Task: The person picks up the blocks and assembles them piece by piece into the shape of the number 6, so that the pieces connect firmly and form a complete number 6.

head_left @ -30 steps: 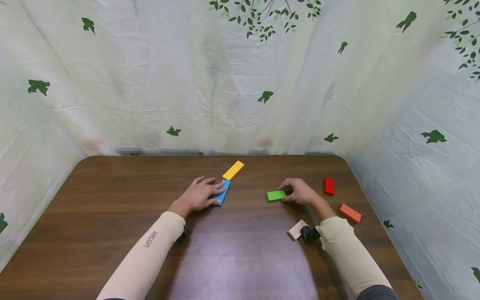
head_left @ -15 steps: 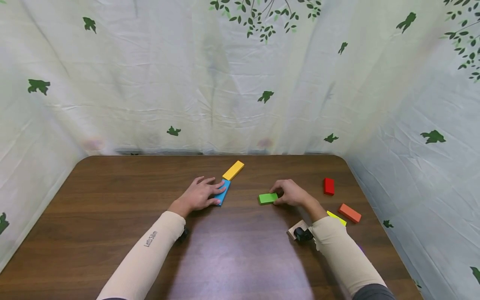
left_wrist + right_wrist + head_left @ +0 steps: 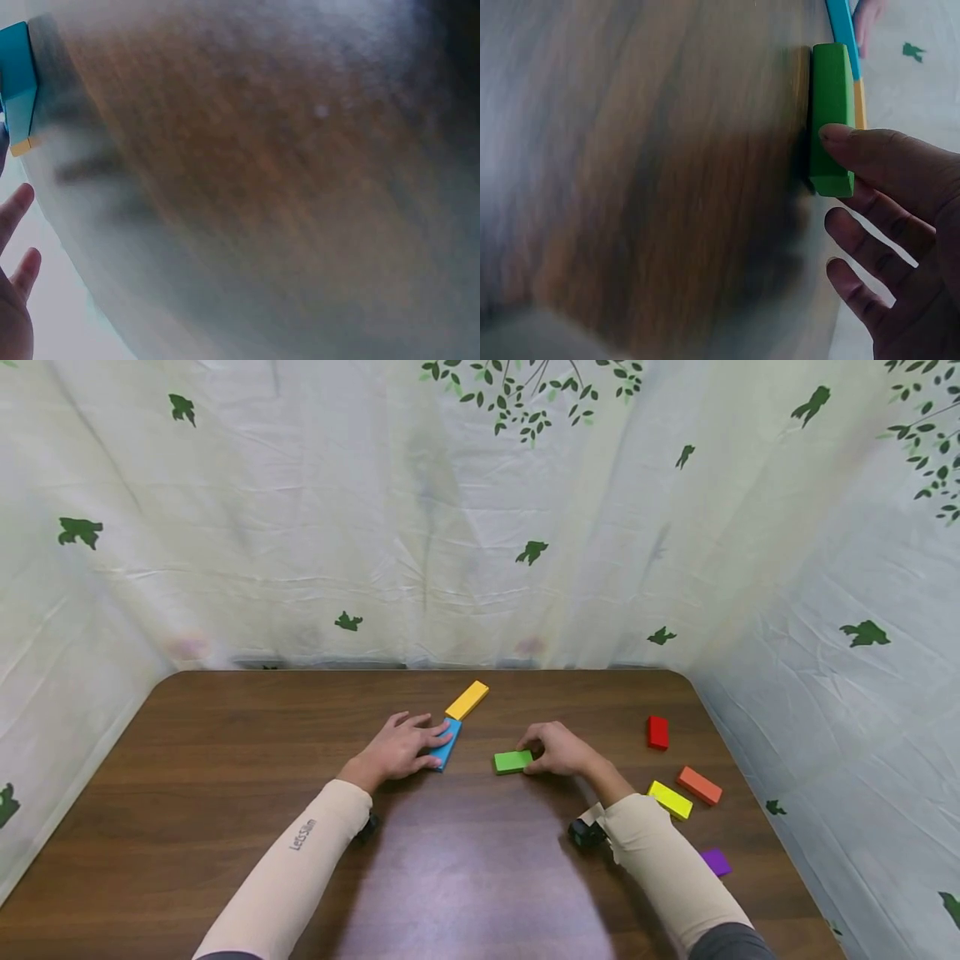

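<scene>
My left hand (image 3: 397,750) lies over the left side of a blue rectangular block (image 3: 446,753), holding it between thumb and forefinger while the other fingers stretch out. An orange-yellow block (image 3: 467,700) meets the blue one's far end at an angle. To the right, my right hand (image 3: 564,750) pinches the right end of a green block (image 3: 512,763) between thumb and fingers. In the right wrist view the thumb presses the green block (image 3: 831,105), with the remaining fingers loosely bent below. Only the blue block's end (image 3: 19,75) and some fingers show in the left wrist view.
Right of the right arm lie a red block (image 3: 657,732), an orange-red block (image 3: 700,785), a yellow block (image 3: 671,800) and a purple block (image 3: 717,862), partly covered by the sleeve. A pale block (image 3: 592,814) is mostly hidden by the wrist camera. A curtain (image 3: 420,527) hangs behind the table.
My right hand has moved left with the green block, nearer the blue one. The yellow and purple blocks have come out from behind the sleeve. My left hand has stayed put.
</scene>
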Tool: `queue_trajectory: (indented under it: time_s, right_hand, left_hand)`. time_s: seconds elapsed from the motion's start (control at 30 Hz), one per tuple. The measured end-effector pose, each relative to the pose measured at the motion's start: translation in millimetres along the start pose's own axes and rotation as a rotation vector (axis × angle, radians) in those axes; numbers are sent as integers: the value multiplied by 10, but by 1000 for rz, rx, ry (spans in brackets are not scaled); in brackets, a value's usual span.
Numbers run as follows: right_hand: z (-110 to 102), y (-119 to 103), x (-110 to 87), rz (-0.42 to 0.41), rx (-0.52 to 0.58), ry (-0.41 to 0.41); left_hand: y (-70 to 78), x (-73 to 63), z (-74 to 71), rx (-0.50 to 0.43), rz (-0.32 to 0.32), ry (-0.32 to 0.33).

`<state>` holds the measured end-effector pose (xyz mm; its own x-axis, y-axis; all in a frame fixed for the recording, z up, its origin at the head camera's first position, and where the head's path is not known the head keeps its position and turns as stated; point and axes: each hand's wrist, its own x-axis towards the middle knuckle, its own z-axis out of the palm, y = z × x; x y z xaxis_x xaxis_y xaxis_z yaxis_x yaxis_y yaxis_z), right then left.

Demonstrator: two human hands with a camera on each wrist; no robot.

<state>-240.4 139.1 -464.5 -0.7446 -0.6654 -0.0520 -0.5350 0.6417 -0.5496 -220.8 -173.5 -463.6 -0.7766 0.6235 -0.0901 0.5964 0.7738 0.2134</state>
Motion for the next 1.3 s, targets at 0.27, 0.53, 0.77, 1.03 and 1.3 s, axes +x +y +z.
queue_trajectory:
  time_s: [0.27,0.53,0.77,1.03,1.3]
  right_hand:
    - [137,-117,76,-14,22,-1]
    - [238,-246,140,-68,42,19]
    - [344,-311,192,-107,52,42]
    - [404,-388,220,-128,70,61]
    - [444,-470,227,-134,77,76]
  left_hand:
    - [12,-1,12,2,2,-16]
    - [12,-4,16,17,3,-19]
    - [7,2,19,21,6,-26]
    - [1,18,-2,13,-4,-29]
    - [11,6,-34,20,0,-24]
